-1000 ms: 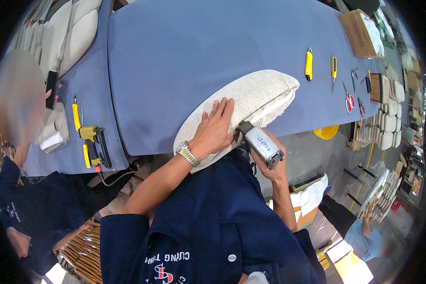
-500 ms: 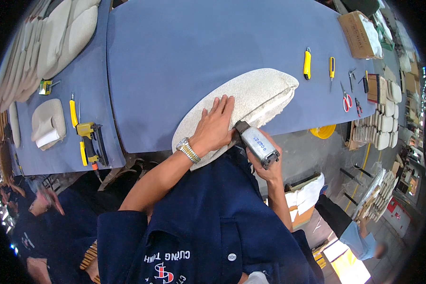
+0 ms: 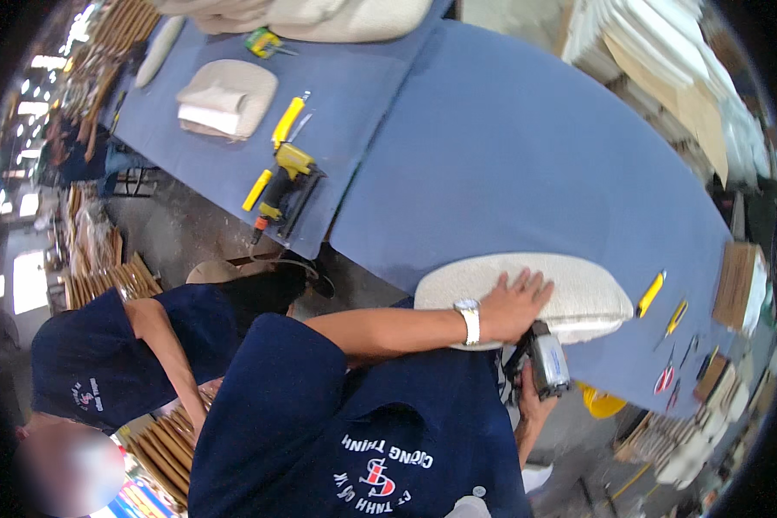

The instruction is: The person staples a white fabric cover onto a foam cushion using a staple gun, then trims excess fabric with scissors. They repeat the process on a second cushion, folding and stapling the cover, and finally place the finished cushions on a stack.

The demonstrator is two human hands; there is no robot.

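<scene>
A cream upholstered seat cushion (image 3: 583, 289) lies at the near edge of the blue-covered table (image 3: 492, 155). My left hand (image 3: 514, 304), with a wristwatch on the wrist, rests flat on the cushion's near side, fingers spread. My right hand (image 3: 531, 404) grips a grey pneumatic staple gun (image 3: 546, 361) just below the cushion's near edge, its nose close to the rim. Whether the nose touches the cushion is hidden. My dark blue shirt fills the lower middle.
A yellow staple gun (image 3: 281, 186) and a yellow knife (image 3: 287, 121) lie on the left table beside another cushion (image 3: 224, 99). Yellow knives (image 3: 650, 293) and a cardboard box (image 3: 738, 285) lie to the right. A co-worker in dark blue (image 3: 104, 354) bends at lower left. Board stacks (image 3: 665, 60) stand behind.
The view has swung and tilted, so the table now runs diagonally. My left hand stays flat on the cushion and my right still holds the staple gun at its edge.
</scene>
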